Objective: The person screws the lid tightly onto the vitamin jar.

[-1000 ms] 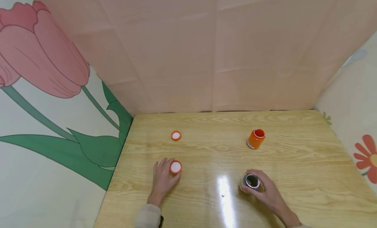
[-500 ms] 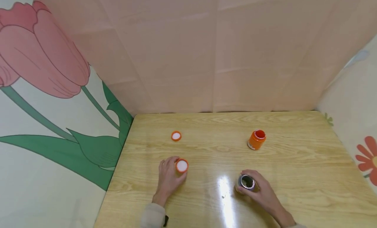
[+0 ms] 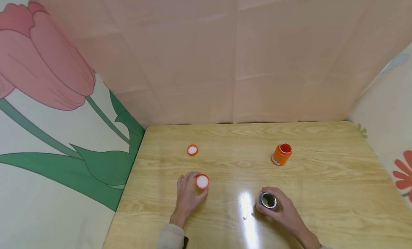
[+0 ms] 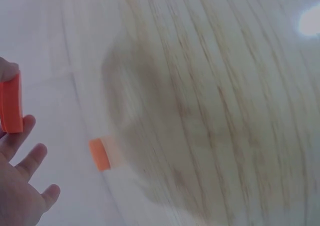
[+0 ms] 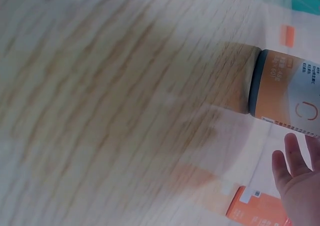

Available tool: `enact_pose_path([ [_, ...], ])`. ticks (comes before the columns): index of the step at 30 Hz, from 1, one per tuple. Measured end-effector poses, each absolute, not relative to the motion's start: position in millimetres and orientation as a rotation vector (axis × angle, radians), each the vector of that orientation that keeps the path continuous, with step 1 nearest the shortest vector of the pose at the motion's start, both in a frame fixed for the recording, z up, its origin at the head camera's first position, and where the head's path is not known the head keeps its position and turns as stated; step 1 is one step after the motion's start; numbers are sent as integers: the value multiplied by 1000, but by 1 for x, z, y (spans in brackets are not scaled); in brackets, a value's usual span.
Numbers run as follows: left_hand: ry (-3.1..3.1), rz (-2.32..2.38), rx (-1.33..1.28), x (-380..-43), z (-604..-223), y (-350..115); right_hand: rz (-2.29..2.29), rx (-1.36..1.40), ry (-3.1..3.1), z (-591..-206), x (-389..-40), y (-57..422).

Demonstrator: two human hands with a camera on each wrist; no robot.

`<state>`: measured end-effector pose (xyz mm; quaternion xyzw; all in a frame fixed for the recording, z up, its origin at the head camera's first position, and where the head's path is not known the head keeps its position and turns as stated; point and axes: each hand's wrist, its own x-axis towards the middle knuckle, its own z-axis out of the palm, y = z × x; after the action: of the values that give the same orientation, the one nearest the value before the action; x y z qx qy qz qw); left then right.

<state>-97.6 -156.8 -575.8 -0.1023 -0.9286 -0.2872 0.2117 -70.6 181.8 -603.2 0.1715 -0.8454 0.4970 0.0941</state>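
Observation:
My left hand (image 3: pixel 188 193) holds an orange screw cap (image 3: pixel 202 181) by its edge between thumb and fingers, white liner facing up. In the left wrist view this cap (image 4: pixel 11 104) is at the left edge, apart from the tabletop, with several fingers spread below it. My right hand (image 3: pixel 284 208) grips an uncapped dark-rimmed bottle (image 3: pixel 268 201), its mouth up. The right wrist view shows that bottle (image 5: pixel 285 91) with an orange and grey label bearing a "C", its dark base at or close to the table. A gap separates the two hands.
Farther back on the right stands an uncapped orange bottle (image 3: pixel 281 155). A second orange cap (image 3: pixel 192 150), liner up, lies at the back left of the wooden table (image 3: pixel 231 145). A pink sheet (image 3: pixel 193 63) hangs behind, and a flower-printed wall (image 3: pixel 80 184) borders the left.
My left hand has moved to the right with the cap. My right hand has shifted slightly left with the bottle, so the two are closer together.

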Motion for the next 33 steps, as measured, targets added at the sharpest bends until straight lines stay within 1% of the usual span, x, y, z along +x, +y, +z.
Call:
enact_pose_path([
  [9,-2553,-836,-315,-102,-577,-148,1485,593,-2448,-605,-76,178],
  [20,-2576,-910,-331,-104,-575,-139,1546,569,-2463,-604,-77,176],
  [33,-2521,-961,-425,-107,-575,-126,1562,551,-2464,-606,-78,174],
])
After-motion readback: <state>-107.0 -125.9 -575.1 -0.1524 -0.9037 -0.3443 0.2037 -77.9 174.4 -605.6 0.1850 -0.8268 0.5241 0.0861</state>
